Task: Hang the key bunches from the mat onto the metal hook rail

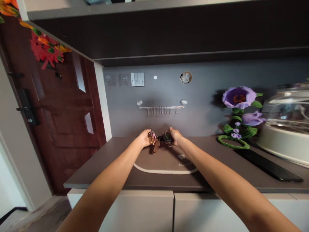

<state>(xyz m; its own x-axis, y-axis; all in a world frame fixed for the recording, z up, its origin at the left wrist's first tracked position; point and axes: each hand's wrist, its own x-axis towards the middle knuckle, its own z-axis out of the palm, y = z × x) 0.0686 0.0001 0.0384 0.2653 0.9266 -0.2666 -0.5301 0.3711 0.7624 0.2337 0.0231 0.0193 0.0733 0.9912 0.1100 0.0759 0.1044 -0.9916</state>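
Both hands are over the brown mat (159,162) with a pale rim on the counter. My left hand (145,138) is closed on a cluster of keychains (151,138) with brown and pink pieces. From it a flat brown tag (156,146) hangs tilted. My right hand (176,137) grips a dark bunch with a round black piece (167,138), possibly more keychains. The two bunches come close together between the hands; whether they are joined I cannot tell. Behind and above them, a clear rail (161,107) with several small hooks is fixed to the grey wall.
A dark shelf (169,35) overhangs the counter (101,164). To the right are purple knitted flowers (238,96), a black phone-like slab (267,164) and a white appliance with a clear dome (287,138). A dark red door (70,129) stands at the left.
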